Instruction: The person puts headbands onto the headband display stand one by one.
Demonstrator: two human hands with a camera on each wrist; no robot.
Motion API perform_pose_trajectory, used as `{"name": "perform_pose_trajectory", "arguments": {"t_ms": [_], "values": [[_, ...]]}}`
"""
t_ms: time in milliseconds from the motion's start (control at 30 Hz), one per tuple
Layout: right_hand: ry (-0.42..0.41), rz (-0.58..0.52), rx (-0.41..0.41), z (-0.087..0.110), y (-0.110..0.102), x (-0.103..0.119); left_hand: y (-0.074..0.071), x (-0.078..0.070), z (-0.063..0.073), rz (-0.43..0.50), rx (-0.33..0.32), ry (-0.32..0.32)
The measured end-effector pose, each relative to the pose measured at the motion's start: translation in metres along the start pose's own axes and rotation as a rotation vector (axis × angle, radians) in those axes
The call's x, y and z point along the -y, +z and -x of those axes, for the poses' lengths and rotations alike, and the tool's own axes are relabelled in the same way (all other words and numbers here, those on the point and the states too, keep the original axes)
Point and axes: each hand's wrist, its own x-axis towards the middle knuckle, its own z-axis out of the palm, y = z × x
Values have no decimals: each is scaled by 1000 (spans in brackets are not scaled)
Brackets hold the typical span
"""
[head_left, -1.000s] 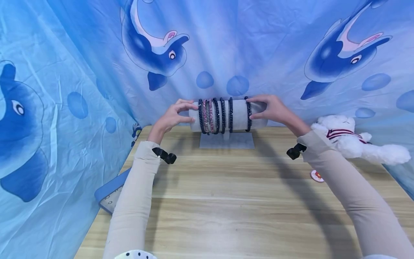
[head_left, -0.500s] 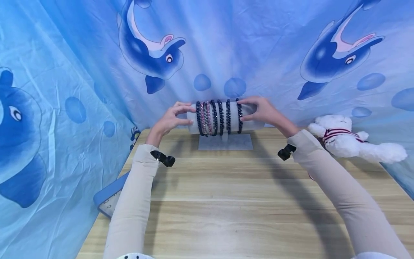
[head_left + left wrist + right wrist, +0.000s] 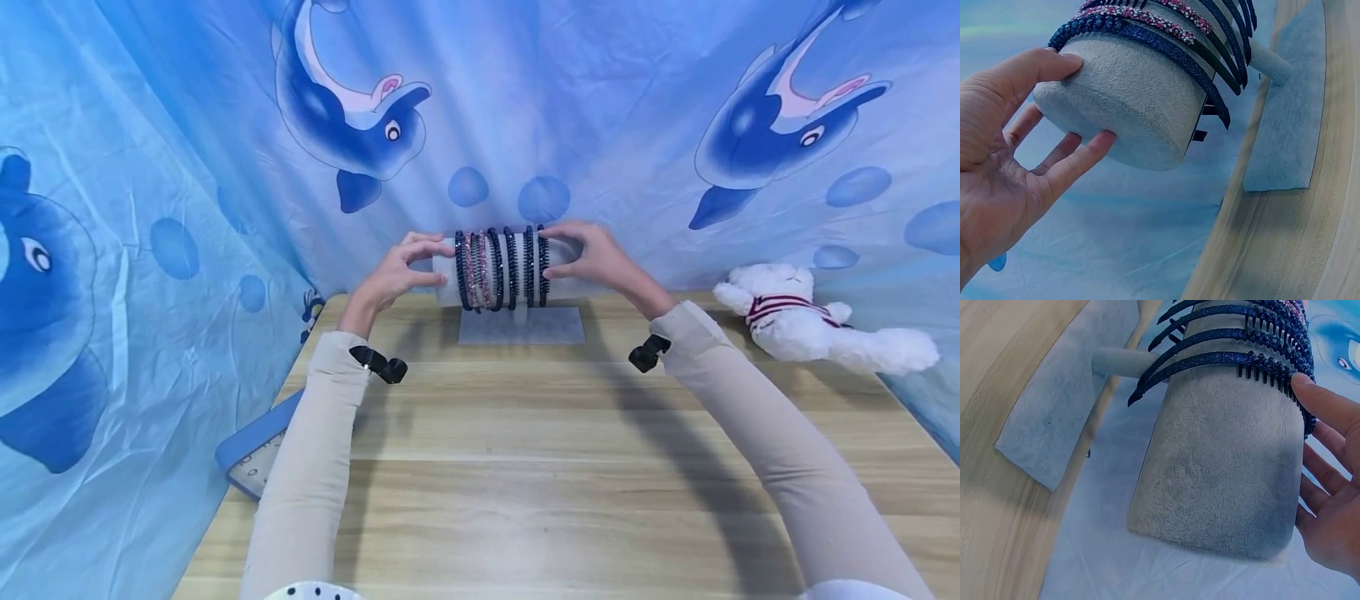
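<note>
A pale grey plush headband stand [image 3: 573, 283] has a padded roll raised on a post over a flat base [image 3: 558, 327]. Several dark glittery headbands circle the roll, two of them with pink beading [image 3: 1166, 28]. At the roll's left end my left hand [image 3: 393, 271] grips it, thumb beside the dark end headband [image 3: 1172, 53] and fingertips against the rounded end. My right hand [image 3: 596, 257] pinches the rightmost headband [image 3: 1210, 359], thumb on its toothed band and the other fingers behind the roll. That headband sits close beside its neighbour, with bare roll to its right.
On the wooden table [image 3: 525, 458], a white plush toy [image 3: 795, 337] with a striped scarf lies at the back right. A blue-framed object with a pale face [image 3: 251, 462] is partly under my left forearm. Behind hangs a dolphin-print curtain [image 3: 600, 108].
My right hand has slid the rightmost headband left along the roll, closing the gap to the others. The left hand keeps its place at the roll's end.
</note>
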Motion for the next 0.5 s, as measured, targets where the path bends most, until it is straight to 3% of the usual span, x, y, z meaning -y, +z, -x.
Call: {"name": "perform_pose_trajectory", "arguments": {"t_ms": [167, 233, 500], "values": [[4, -11, 6, -1, 0, 1, 3, -19, 10, 9, 9, -2], [3, -6, 11, -1, -2, 1, 4, -19, 10, 7, 7, 5], [-7, -27, 22, 2, -8, -3, 4, 4, -3, 20, -16, 22]]}}
